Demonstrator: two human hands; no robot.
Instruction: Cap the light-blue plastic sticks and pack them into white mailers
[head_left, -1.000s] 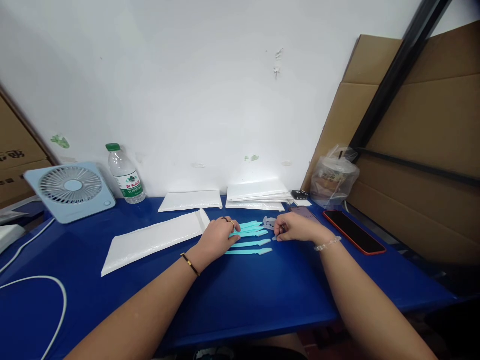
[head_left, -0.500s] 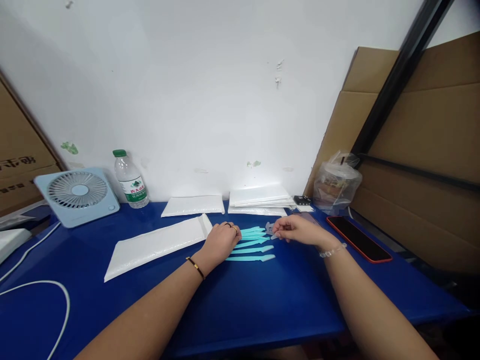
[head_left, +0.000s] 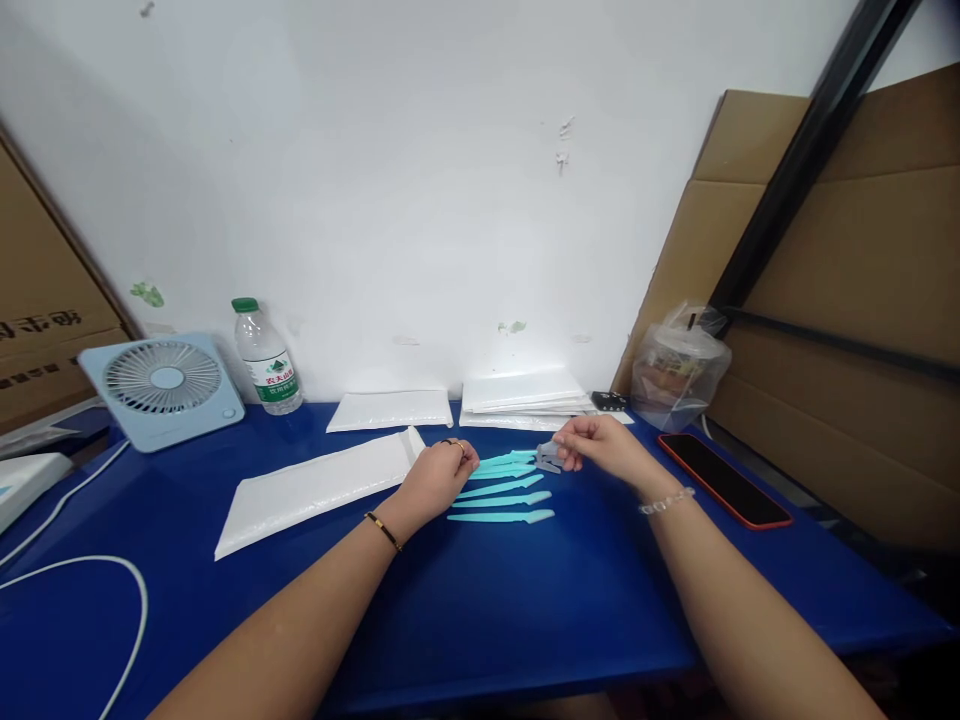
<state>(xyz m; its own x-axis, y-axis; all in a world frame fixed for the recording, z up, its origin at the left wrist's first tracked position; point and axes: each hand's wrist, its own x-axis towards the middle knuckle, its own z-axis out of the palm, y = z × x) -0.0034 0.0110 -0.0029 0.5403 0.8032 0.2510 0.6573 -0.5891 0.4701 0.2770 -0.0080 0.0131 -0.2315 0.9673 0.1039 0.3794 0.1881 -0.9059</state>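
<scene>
Several thin turquoise sticks with shaped right ends, among them the nearest stick [head_left: 499,517], lie side by side on the blue table [head_left: 525,610]. My left hand [head_left: 439,475] has its fingers closed at the left ends of the upper sticks; its fingertips hide what they grip. At the right ends of the upper sticks, my right hand [head_left: 596,447] pinches a small greyish translucent piece [head_left: 551,455]. More such pieces seem to lie just under it. A long white padded envelope [head_left: 315,490] rests left of my left hand.
Along the wall stand a blue fan [head_left: 166,385], a bottle [head_left: 270,365], a white envelope [head_left: 390,410], stacked envelopes [head_left: 525,392], a small black object [head_left: 608,401] and a bagged cup [head_left: 679,365]. A red-edged phone [head_left: 724,480] lies right; a white cable [head_left: 139,610] curls left.
My left hand has shifted slightly left, uncovering more of the lower sticks. My right hand has moved a little up and right, its fingers now on a greyish piece. The view has shifted slightly.
</scene>
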